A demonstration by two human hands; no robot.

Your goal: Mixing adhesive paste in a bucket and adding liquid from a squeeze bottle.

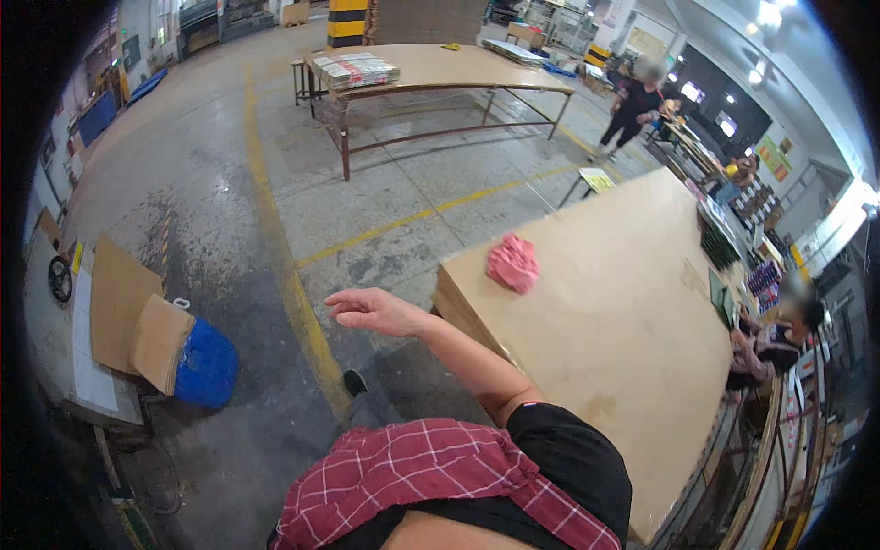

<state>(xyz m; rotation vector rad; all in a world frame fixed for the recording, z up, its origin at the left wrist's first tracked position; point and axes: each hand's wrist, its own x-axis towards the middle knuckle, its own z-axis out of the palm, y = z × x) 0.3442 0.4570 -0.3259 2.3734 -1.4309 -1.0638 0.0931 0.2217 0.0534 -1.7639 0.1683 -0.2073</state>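
My right hand [378, 312] reaches leftward in front of me at the end of a bare forearm. It is open and holds nothing, with fingers stretched out and slightly curved. Below it is the concrete floor, and the near corner of a large tan-topped table [596, 357] lies just to its right. On that table, close to the corner, rests a crumpled pink cloth [513, 263], apart from my hand. A red plaid cloth [412, 467] covers my front. My left hand does not show.
A blue drum [207, 367] with cardboard [161, 344] leaning by it stands left. Farther off, a long table [440, 66] bears stacked printed sheets [356, 70]. A person [632, 110] is upright at the back right; another person [765, 344] is beyond the near table's right edge.
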